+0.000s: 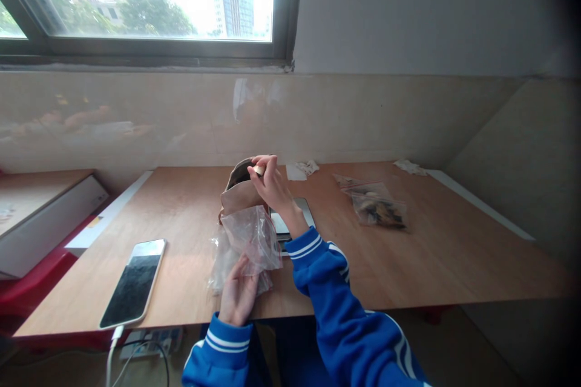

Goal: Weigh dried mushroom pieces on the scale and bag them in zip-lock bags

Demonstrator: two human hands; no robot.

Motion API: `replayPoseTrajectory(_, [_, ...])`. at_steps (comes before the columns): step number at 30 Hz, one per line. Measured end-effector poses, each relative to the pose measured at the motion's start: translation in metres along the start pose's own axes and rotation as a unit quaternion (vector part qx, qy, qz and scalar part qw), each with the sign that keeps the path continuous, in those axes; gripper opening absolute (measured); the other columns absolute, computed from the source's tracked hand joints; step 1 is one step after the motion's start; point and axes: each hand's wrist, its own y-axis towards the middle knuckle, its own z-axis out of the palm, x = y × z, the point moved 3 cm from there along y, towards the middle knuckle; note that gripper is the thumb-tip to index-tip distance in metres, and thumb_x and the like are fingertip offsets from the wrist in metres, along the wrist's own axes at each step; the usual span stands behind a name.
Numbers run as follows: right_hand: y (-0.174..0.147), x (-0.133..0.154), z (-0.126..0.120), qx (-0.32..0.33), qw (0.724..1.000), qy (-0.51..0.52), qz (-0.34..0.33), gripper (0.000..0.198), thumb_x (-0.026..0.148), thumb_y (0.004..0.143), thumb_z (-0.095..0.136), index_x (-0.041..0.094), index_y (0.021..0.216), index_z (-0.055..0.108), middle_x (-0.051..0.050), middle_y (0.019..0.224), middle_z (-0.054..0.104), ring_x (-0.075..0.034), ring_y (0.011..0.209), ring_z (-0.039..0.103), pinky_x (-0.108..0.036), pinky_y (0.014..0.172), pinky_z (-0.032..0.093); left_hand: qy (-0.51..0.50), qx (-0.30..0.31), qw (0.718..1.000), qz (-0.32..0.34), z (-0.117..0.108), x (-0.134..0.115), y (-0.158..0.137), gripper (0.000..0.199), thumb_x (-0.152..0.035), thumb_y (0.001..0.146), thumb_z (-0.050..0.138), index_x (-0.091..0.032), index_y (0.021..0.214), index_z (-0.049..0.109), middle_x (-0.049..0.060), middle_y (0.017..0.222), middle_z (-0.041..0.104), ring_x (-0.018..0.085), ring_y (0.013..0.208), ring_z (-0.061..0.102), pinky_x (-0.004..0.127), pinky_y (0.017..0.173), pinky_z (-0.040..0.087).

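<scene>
My right hand pinches a small, pale brown rounded piece at the mouth of a tan bag. The bag stands open with a dark inside, and its contents are hidden. Lower down, my left hand holds a clear zip bag by its lower part; the fingers show partly through the plastic. More clear plastic lies under it on the table. Beneath my right wrist is a flat, pale-topped object, partly covered by the arm.
A filled zip bag with brown pieces lies to the right. A phone with a white cable rests at the left front edge. Crumpled white tissue and another tissue lie at the back of the wooden table.
</scene>
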Motion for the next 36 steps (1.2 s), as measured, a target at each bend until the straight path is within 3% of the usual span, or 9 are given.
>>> replayPoseTrajectory(6, [-0.002, 0.003, -0.003, 0.013, 0.993, -0.114, -0.022, 0.027, 0.037, 0.097, 0.041, 0.019, 0.087, 0.058, -0.011, 0.114, 0.053, -0.021, 0.111, 0.050, -0.038, 0.101, 0.041, 0.005, -0.025, 1.000, 0.000, 0.002, -0.001, 0.000, 0.039, -0.007, 0.090, 0.040, -0.014, 0.124, 0.058, 0.007, 0.110, 0.071, 0.017, 0.108, 0.064, 0.024, 0.090, 0.054])
replayPoseTrajectory(10, [-0.011, 0.012, -0.011, -0.008, 0.988, -0.157, -0.012, 0.027, 0.036, 0.097, 0.041, 0.024, 0.104, 0.065, -0.008, 0.124, 0.049, -0.022, 0.119, 0.044, -0.039, 0.104, 0.036, 0.010, -0.023, 1.000, -0.010, 0.002, -0.001, 0.000, 0.035, -0.008, 0.090, 0.040, -0.014, 0.119, 0.060, 0.007, 0.106, 0.072, 0.017, 0.109, 0.064, 0.023, 0.089, 0.055])
replayPoseTrajectory(12, [-0.021, 0.018, -0.017, -0.036, 0.988, -0.147, 0.010, 0.028, 0.035, 0.098, 0.039, 0.027, 0.112, 0.062, -0.007, 0.125, 0.049, -0.021, 0.119, 0.045, -0.040, 0.105, 0.034, 0.018, -0.008, 1.000, -0.010, 0.003, -0.001, -0.001, 0.034, -0.008, 0.090, 0.041, -0.013, 0.117, 0.061, 0.007, 0.107, 0.072, 0.018, 0.111, 0.062, 0.023, 0.091, 0.054])
replayPoseTrajectory(15, [-0.044, 0.027, -0.023, -0.073, 0.991, -0.098, 0.053, 0.029, 0.033, 0.099, 0.035, 0.024, 0.108, 0.060, -0.007, 0.117, 0.052, -0.020, 0.115, 0.048, -0.041, 0.104, 0.034, 0.044, 0.018, 0.999, 0.003, 0.002, -0.002, -0.001, 0.033, -0.008, 0.089, 0.042, -0.015, 0.114, 0.063, 0.006, 0.109, 0.071, 0.018, 0.115, 0.060, 0.025, 0.095, 0.052])
replayPoseTrajectory(20, [-0.083, 0.030, -0.023, -0.043, 0.986, -0.003, 0.159, 0.023, 0.039, 0.092, 0.049, 0.020, 0.101, 0.059, -0.006, 0.102, 0.061, -0.020, 0.100, 0.054, -0.035, 0.091, 0.041, 0.076, 0.016, 0.997, 0.010, 0.000, -0.001, 0.000, 0.031, -0.009, 0.088, 0.045, -0.018, 0.109, 0.066, 0.004, 0.103, 0.073, 0.015, 0.111, 0.062, 0.024, 0.095, 0.051])
replayPoseTrajectory(23, [-0.094, 0.025, -0.023, -0.014, 0.970, 0.068, 0.232, 0.026, 0.041, 0.091, 0.049, 0.020, 0.085, 0.062, -0.002, 0.083, 0.064, -0.018, 0.081, 0.058, -0.029, 0.077, 0.044, 0.063, 0.011, 0.998, -0.004, -0.002, -0.002, 0.000, 0.033, -0.005, 0.087, 0.044, -0.019, 0.106, 0.067, 0.003, 0.099, 0.074, 0.015, 0.104, 0.065, 0.025, 0.092, 0.052])
replayPoseTrajectory(29, [-0.106, 0.016, -0.039, -0.132, 0.927, 0.144, 0.321, 0.036, 0.050, 0.089, 0.049, 0.019, 0.077, 0.061, 0.002, 0.063, 0.056, -0.014, 0.060, 0.052, -0.025, 0.061, 0.041, 0.071, 0.046, 0.996, -0.031, 0.000, -0.003, -0.005, 0.032, -0.007, 0.088, 0.043, -0.018, 0.106, 0.067, 0.004, 0.096, 0.075, 0.015, 0.087, 0.070, 0.027, 0.078, 0.057])
replayPoseTrajectory(33, [-0.128, 0.013, -0.043, -0.122, 0.899, 0.199, 0.370, 0.043, 0.058, 0.088, 0.044, 0.019, 0.096, 0.060, -0.003, 0.082, 0.061, -0.017, 0.074, 0.058, -0.028, 0.067, 0.046, 0.072, 0.058, 0.996, -0.017, 0.004, -0.002, -0.008, 0.035, -0.007, 0.088, 0.043, -0.018, 0.115, 0.063, 0.005, 0.100, 0.074, 0.017, 0.085, 0.070, 0.028, 0.073, 0.058])
replayPoseTrajectory(36, [-0.151, 0.013, -0.044, -0.054, 0.859, 0.270, 0.431, 0.056, 0.065, 0.088, 0.037, 0.022, 0.122, 0.047, -0.008, 0.106, 0.061, -0.020, 0.087, 0.061, -0.031, 0.070, 0.050, 0.059, 0.064, 0.996, 0.001, 0.007, -0.001, -0.009, 0.044, -0.007, 0.088, 0.043, -0.021, 0.128, 0.055, 0.004, 0.104, 0.073, 0.016, 0.085, 0.071, 0.028, 0.072, 0.058])
